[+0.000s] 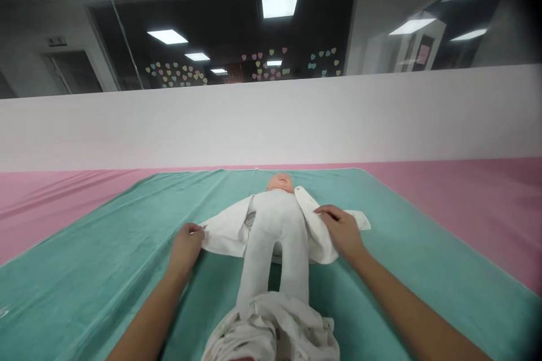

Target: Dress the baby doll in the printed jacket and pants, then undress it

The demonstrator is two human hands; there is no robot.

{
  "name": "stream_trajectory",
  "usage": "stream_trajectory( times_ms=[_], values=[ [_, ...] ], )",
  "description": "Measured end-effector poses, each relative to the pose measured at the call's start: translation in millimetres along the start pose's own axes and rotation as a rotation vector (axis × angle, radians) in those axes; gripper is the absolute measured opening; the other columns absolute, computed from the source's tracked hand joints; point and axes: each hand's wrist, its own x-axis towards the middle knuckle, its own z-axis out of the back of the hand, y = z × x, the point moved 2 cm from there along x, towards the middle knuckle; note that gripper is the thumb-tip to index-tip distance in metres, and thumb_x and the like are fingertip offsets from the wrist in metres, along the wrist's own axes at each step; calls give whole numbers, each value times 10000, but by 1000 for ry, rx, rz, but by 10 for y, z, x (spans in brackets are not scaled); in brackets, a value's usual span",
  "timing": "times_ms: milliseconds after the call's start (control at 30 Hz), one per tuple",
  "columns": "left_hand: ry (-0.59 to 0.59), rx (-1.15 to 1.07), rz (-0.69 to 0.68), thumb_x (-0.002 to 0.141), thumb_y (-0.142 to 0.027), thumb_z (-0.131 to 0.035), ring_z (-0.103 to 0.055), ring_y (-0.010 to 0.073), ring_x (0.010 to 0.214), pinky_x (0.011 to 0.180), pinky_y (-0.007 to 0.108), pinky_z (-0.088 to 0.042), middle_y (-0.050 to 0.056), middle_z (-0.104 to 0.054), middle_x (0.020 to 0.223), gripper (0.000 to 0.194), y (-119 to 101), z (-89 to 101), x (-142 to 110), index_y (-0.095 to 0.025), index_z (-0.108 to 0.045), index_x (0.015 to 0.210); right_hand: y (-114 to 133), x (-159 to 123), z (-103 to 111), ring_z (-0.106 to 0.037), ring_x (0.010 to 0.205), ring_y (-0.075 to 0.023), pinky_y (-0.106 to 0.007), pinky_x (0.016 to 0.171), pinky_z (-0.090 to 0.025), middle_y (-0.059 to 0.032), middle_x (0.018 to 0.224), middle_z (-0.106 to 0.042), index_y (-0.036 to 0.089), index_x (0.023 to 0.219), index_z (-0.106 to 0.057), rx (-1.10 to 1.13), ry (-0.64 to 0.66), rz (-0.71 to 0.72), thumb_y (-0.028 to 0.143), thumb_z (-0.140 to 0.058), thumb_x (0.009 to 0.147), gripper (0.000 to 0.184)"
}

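On the far left of the surface, pink cloth (55,194) showed beyond the border of a green cloth (105,231), which bore everything I was handling. Next came my left grip (185,248), with thumb and fingertips drawn together in a pinch on the outer edge of a white garment (226,228). That panel stretched from my fingers to the doll's side, fanned out over the green.

In the middle the doll (277,214) lay on its back, white-bodied, its head at the far end and its legs pointing toward me, slightly parted. The garment was spread apart on both sides of its body. A bunched cloth (271,330), whitish and crumpled, covered the lower ends of the legs at the near side.

To the right of the doll, the other panel slanted down along its body, and my right grip (342,234) had that panel's outer edge between thumb and forefinger, the other fingers curled in behind. Just past my knuckles a white flap (361,219) stuck out over the green cloth.
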Motion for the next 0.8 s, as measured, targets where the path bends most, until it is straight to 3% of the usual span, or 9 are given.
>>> stream_trajectory(
  times_ms=[133, 200, 300, 367, 467, 567, 700, 800],
  values=[
    [-112, -16, -191, 628, -193, -521, -559, 236, 882, 747, 324, -427, 77, -603, 962, 213, -156, -62, -147, -178, -566, 835, -303, 186, 301, -539, 683, -188, -291, 586, -353, -22, 728, -615, 215, 690, -623, -342, -70, -127, 272, -416, 778, 232],
    [65, -174, -188, 665, -233, -526, -578, 213, 815, 737, 323, -436, 49, -629, 902, 170, -276, -123, -276, -190, -577, 821, -423, 253, 373, -532, 716, -197, -297, 589, -345, -45, 774, -599, 203, 674, -621, -522, -110, -99, 235, -413, 766, 229],
    [600, -350, -249, 710, -288, -568, -585, 206, 851, 760, 316, -451, 52, -637, 919, 148, -478, -221, -516, -188, -595, 816, -433, 267, 307, -525, 835, -218, -324, 678, -383, -63, 879, -578, 195, 732, -623, -598, -174, 91, 165, -438, 736, 187],
    [819, -310, -380, 720, -281, -599, -545, 223, 1003, 863, 333, -430, 65, -596, 1071, 144, -589, -226, -678, -196, -599, 836, -299, 195, 165, -526, 865, -214, -344, 745, -406, -57, 901, -575, 201, 789, -616, -509, -164, 251, 144, -446, 748, 184],
    [948, -164, -537, 740, -238, -609, -357, 255, 1256, 1038, 410, -291, 44, -444, 1323, 194, -689, -186, -875, -241, -595, 934, 42, -32, -86, -510, 985, -225, -388, 859, -407, -66, 1009, -573, 215, 881, -606, -318, -99, 462, 155, -459, 792, 183],
    [1107, -76, -674, 702, -166, -645, -148, 275, 1364, 1098, 458, -170, 8, -367, 1406, 254, -740, -164, -1022, -257, -621, 939, 361, -302, -287, -430, 1160, -226, -420, 986, -348, -75, 1241, -497, 224, 1027, -577, -192, 28, 574, 183, -492, 814, 233],
    [1299, 12, -775, 682, -221, -705, -108, 288, 1377, 1102, 446, -180, 12, -376, 1410, 184, -768, -156, -1087, -233, -666, 861, 556, -525, -414, -392, 1227, -195, -441, 1086, -215, -29, 1249, -527, 236, 966, -601, -172, 252, 667, 203, -509, 826, 170],
    [1366, 65, -822, 667, -269, -729, -113, 309, 1376, 1106, 451, -160, 13, -390, 1409, 184, -801, -123, -1095, -227, -692, 842, 572, -545, -416, -393, 1232, -182, -435, 1102, -175, -14, 1252, -537, 229, 880, -619, -194, 315, 682, 210, -523, 822, 113]
  ],
)
